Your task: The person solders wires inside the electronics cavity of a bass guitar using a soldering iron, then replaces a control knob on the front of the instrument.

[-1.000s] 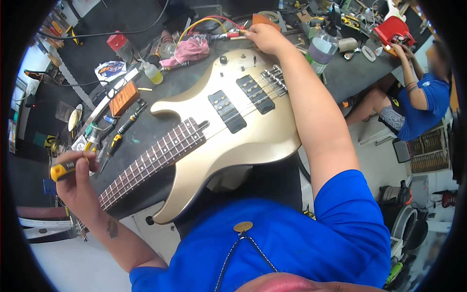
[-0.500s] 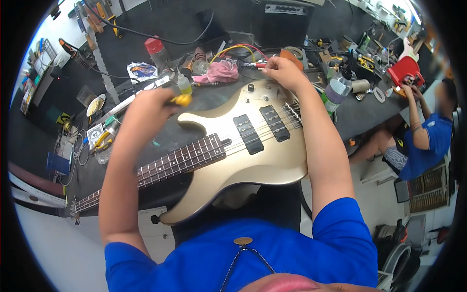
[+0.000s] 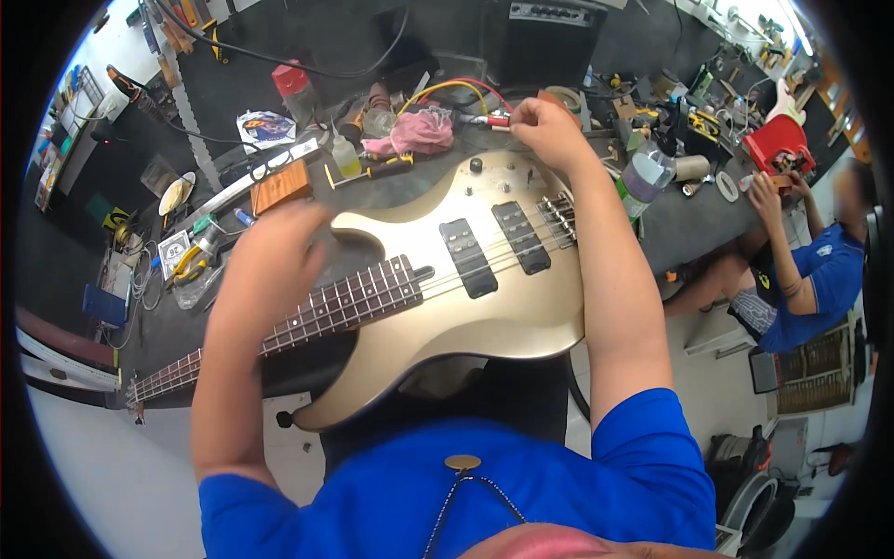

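Observation:
A gold electric bass guitar (image 3: 521,317) lies in front of me, body toward the right and neck pointing left. My left hand (image 3: 279,244) is over the bench above the neck, smeared by motion; no object shows in it. Beyond the bass's upper horn rests a slim yellow-and-black tool (image 3: 371,170), beside a small bottle of yellow liquid (image 3: 345,158). My right hand (image 3: 549,133) is above the control end of the body, thumb and fingers pinched together. What they hold, if anything, is too small to name. A red-and-silver piece (image 3: 496,121) lies just left of those fingertips.
A wooden block (image 3: 281,186) and a metal straightedge (image 3: 223,196) lie near my left hand. At the back are a pink cloth (image 3: 421,133) and a red-capped bottle (image 3: 294,86). A clear bottle (image 3: 643,177) stands right of my forearm. Another person (image 3: 810,270) sits far right.
My left hand has moved down and toward me, leaving the yellow tool on the bench and uncovering the wooden block. My right hand has shifted slightly right, still pinched.

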`<act>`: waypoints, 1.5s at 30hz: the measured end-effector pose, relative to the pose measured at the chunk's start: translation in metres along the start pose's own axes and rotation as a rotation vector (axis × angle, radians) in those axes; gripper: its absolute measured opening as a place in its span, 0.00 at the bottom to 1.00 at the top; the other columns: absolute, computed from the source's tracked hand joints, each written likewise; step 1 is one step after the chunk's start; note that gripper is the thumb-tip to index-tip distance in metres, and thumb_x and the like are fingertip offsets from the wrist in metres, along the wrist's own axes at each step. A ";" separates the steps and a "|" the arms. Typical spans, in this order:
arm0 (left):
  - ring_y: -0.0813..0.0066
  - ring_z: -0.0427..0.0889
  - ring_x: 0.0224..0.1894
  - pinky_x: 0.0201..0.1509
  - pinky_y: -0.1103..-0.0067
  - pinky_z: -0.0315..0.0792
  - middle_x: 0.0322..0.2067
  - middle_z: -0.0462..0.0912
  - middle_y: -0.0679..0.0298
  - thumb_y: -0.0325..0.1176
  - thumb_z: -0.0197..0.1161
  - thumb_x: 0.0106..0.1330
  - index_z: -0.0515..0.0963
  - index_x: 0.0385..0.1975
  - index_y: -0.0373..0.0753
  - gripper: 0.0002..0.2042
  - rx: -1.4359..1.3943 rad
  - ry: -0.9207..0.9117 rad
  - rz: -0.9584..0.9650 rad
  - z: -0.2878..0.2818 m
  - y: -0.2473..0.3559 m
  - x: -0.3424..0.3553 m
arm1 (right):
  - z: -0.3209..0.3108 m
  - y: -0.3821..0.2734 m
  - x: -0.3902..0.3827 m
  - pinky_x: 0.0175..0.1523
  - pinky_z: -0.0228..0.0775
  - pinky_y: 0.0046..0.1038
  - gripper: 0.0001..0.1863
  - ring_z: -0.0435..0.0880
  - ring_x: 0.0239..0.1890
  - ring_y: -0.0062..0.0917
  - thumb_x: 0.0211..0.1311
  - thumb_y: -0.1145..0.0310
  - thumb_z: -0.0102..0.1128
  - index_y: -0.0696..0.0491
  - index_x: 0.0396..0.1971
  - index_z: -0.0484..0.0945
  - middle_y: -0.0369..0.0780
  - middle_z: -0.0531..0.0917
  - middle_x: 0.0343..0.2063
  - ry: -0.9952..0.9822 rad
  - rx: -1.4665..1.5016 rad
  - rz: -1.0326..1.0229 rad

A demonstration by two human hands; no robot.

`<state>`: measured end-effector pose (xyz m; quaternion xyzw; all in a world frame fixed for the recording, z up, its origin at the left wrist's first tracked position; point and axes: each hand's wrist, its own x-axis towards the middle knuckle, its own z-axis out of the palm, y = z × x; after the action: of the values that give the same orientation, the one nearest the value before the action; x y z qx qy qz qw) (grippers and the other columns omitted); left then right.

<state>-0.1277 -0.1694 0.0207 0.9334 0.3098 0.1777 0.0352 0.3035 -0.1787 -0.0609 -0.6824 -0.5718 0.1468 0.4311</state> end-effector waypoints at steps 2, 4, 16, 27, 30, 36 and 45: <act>0.49 0.86 0.43 0.48 0.62 0.78 0.40 0.85 0.49 0.23 0.64 0.58 0.81 0.47 0.34 0.15 -0.130 -0.061 0.050 -0.027 0.005 -0.047 | -0.008 0.011 -0.004 0.51 0.77 0.30 0.10 0.86 0.42 0.28 0.59 0.71 0.63 0.58 0.40 0.83 0.42 0.88 0.36 0.018 -0.057 0.037; 0.58 0.88 0.34 0.38 0.70 0.80 0.35 0.88 0.54 0.22 0.66 0.56 0.83 0.45 0.36 0.15 -0.446 -0.186 0.102 -0.041 -0.009 -0.094 | -0.013 0.017 -0.006 0.48 0.75 0.28 0.08 0.83 0.39 0.23 0.60 0.72 0.63 0.57 0.38 0.83 0.38 0.86 0.34 0.024 -0.074 0.051; 0.36 0.69 0.71 0.64 0.61 0.76 0.73 0.55 0.28 0.23 0.59 0.65 0.58 0.77 0.45 0.38 -0.071 -0.993 -0.399 0.096 -0.035 -0.322 | -0.011 -0.019 -0.014 0.38 0.76 0.28 0.14 0.85 0.29 0.23 0.59 0.62 0.72 0.60 0.33 0.87 0.38 0.87 0.25 -0.247 -0.148 0.225; 0.30 0.44 0.80 0.81 0.61 0.55 0.77 0.33 0.26 0.28 0.54 0.69 0.48 0.80 0.39 0.39 -0.269 -1.322 -0.394 0.197 -0.079 -0.367 | -0.020 -0.005 -0.008 0.39 0.72 0.29 0.18 0.80 0.28 0.22 0.68 0.56 0.64 0.57 0.29 0.86 0.36 0.83 0.22 -0.085 -0.164 0.191; 0.30 0.41 0.80 0.81 0.60 0.54 0.76 0.36 0.25 0.29 0.51 0.72 0.44 0.81 0.40 0.38 -0.298 -1.220 -0.267 0.194 -0.081 -0.381 | -0.009 -0.012 -0.006 0.35 0.68 0.28 0.22 0.76 0.25 0.20 0.72 0.53 0.62 0.56 0.25 0.83 0.34 0.80 0.20 -0.055 -0.191 0.154; 0.35 0.38 0.81 0.84 0.63 0.45 0.77 0.36 0.29 0.43 0.39 0.82 0.35 0.79 0.32 0.35 -0.249 -1.216 -0.323 0.230 -0.100 -0.417 | -0.006 -0.011 -0.006 0.30 0.61 0.23 0.18 0.69 0.23 0.13 0.74 0.57 0.61 0.54 0.26 0.79 0.29 0.75 0.19 -0.160 0.030 0.192; 0.37 0.39 0.81 0.84 0.65 0.43 0.78 0.34 0.33 0.47 0.35 0.83 0.38 0.79 0.31 0.34 -0.181 -1.226 -0.281 0.233 -0.103 -0.416 | -0.008 0.000 -0.006 0.37 0.70 0.24 0.13 0.78 0.28 0.16 0.70 0.60 0.64 0.55 0.35 0.84 0.32 0.81 0.24 -0.134 -0.028 0.150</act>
<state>-0.4135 -0.3221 -0.3440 0.8092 0.3366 -0.3699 0.3081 0.3075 -0.1874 -0.0574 -0.7178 -0.5486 0.2160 0.3703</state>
